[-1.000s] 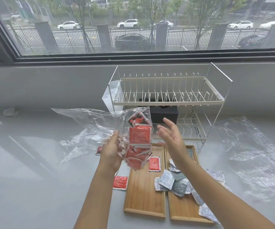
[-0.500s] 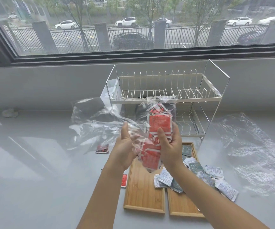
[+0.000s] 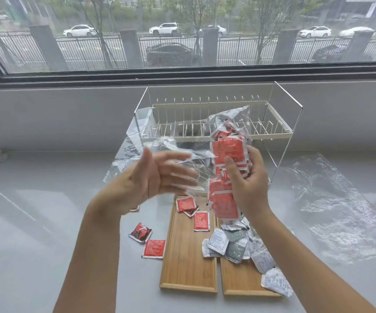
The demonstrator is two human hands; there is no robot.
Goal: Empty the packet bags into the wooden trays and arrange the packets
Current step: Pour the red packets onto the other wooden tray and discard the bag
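My right hand (image 3: 249, 181) grips a clear plastic bag (image 3: 226, 168) stuffed with red packets, held upright above the two wooden trays. My left hand (image 3: 150, 179) is blurred, fingers spread, beside the bag's loose plastic, holding nothing that I can make out. The left tray (image 3: 188, 263) holds a few red packets (image 3: 201, 220) at its far end. The right tray (image 3: 242, 283) carries a heap of grey and white packets (image 3: 234, 245) spilling over its right edge. Two red packets (image 3: 154, 248) lie on the counter left of the trays.
A white wire dish rack (image 3: 214, 118) stands behind the trays against the wall. An empty clear bag (image 3: 340, 199) lies flat on the counter at the right. A window runs along the back.
The bag passed from my left hand to both hands and now to my right hand alone. My left hand let go and swung left. More red packets lie on the left tray.
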